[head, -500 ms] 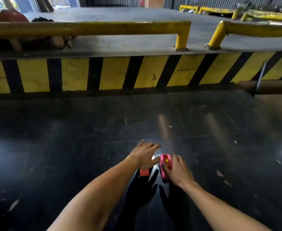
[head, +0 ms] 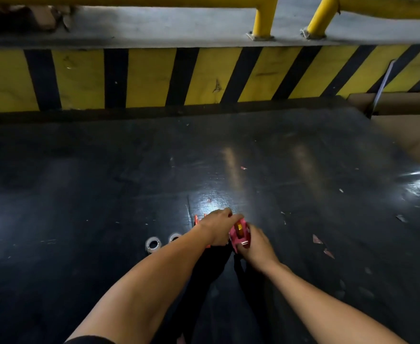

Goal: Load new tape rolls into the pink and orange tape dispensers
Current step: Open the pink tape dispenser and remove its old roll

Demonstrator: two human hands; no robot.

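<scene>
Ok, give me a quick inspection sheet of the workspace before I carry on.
Surface: glossy black floor, scuffed, glare patches.
Job's things: pink dispenser held upright; orange dispenser mostly hidden behind the left arm; two tape rolls lying left of the arm, the nearer one partly hidden.
Clutter: small paper scraps scattered right.
Grippers: left hand reaching over the pink dispenser's top; right hand gripping its base.
Cables: nothing seen.
Surroundings: striped yellow-black kerb, yellow railing, cardboard at right.

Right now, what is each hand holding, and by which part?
The right hand grips the pink dispenser at its near lower end. The left hand touches its top; no clear grip.
</scene>
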